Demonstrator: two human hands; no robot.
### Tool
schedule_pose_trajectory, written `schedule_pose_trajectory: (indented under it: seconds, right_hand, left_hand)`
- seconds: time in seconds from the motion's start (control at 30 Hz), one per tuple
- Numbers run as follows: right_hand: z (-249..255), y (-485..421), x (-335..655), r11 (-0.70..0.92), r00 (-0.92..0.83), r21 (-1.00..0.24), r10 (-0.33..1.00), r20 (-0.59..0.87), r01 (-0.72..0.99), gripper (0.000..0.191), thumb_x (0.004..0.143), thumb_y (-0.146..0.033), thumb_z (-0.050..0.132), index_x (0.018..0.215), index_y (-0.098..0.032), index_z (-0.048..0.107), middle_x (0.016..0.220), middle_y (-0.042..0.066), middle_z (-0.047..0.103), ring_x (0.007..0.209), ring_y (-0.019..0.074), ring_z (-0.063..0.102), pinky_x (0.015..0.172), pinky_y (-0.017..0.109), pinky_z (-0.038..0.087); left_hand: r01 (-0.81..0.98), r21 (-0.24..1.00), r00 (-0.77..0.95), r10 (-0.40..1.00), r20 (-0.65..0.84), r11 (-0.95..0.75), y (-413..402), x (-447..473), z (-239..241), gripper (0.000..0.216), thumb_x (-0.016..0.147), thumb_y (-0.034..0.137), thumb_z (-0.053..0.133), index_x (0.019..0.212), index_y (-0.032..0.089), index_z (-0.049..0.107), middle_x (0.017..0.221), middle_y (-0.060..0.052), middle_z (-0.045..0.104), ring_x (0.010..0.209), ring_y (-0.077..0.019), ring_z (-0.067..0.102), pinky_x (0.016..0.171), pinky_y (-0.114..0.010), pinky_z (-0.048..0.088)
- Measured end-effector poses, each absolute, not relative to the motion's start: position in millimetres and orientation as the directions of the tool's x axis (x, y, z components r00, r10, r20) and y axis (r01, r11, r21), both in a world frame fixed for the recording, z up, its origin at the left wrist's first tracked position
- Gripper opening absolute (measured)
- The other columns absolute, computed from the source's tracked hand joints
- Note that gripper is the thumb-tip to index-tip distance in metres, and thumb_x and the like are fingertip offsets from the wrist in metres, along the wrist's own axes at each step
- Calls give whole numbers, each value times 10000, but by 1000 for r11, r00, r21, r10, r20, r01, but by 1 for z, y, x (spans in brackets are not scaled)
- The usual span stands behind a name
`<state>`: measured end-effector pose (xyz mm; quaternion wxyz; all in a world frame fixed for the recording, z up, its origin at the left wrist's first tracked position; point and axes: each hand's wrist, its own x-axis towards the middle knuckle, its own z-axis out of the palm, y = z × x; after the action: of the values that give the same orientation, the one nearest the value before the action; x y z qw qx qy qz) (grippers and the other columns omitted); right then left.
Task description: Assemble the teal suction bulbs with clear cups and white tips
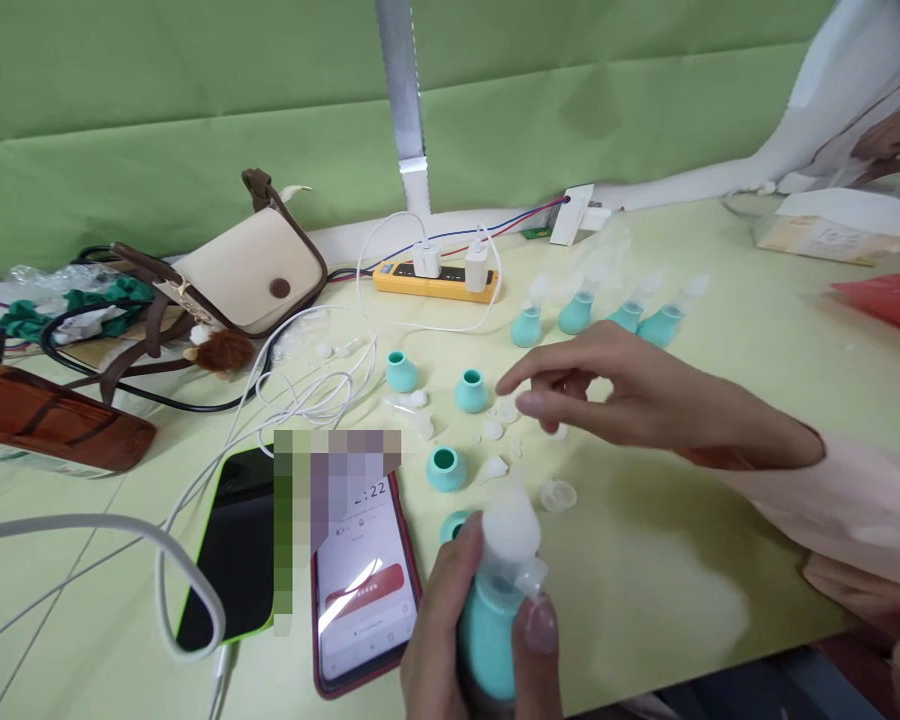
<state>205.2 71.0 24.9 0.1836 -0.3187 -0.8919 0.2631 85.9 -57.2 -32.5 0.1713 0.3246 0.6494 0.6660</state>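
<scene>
At the front, my left hand (450,620) grips a nasal aspirator, whose teal bulb (490,635) carries a clear collar and a frosted white tip (511,520) pointing up. My right hand (607,390) hovers over small loose white pieces (493,430), fingers bent, index and thumb apart, with nothing visible between them. Several bare teal bulbs stand with open necks: one at the back (401,372), another beside my right index finger (471,391), a third nearer (446,469). A partly hidden bulb (454,526) sits behind my left hand. A clear cup-like piece (559,495) lies to the right.
Several aspirators with tips (526,326) stand at the back. Left are a phone with a lit screen (364,570), a green-edged phone (232,550), tangled white cables (322,400) and a cream bag (247,270). Behind is a yellow power strip (435,283); a tissue pack (840,225) lies far right.
</scene>
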Motion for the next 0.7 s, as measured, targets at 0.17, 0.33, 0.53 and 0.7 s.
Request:
schedule_pose_trajectory:
  seconds: [0.17, 0.33, 0.53, 0.7]
  right_hand:
    - [27, 31, 189, 627, -794, -751, 557, 243, 209, 317, 785, -430, 513, 650, -142, 510, 532, -33, 459, 475, 52, 384, 445, 179, 321]
    - [15, 18, 183, 671, -743, -721, 570, 352, 173, 365, 827, -301, 453, 499, -159, 383, 432, -70, 249, 408, 47, 232, 394, 186, 259]
    - [26, 16, 187, 722, -715, -628, 600, 358, 291, 451, 874, -333, 380, 459, -155, 366, 483, -13, 387, 498, 71, 403, 461, 175, 366]
    - [34, 22, 193, 336, -791, -912, 611, 21, 236, 404, 891, -283, 310, 507, -162, 339, 488, -39, 314, 446, 53, 325, 396, 152, 328]
  left_hand:
    - [397, 905, -624, 679, 386, -150, -60, 90, -43, 261, 647, 429, 635, 821, 237, 664, 723, -44, 677, 660, -258, 633, 449, -296, 495]
    - [495, 851, -551, 695, 461, -173, -54, 95, -32, 127, 693, 324, 607, 783, 240, 637, 528, 4, 580, 441, -169, 523, 391, -268, 402]
    - [447, 842, -419, 760, 496, -303, -48, 95, -23, 217, 735, 305, 530, 542, 207, 518, 416, 44, 424, 339, -103, 385, 361, -235, 336]
    - [299, 873, -376, 793, 479, -386, -50, 91, -31, 206, 754, 397, 524, 658, 225, 585, 412, 48, 420, 324, -100, 379, 337, -223, 315]
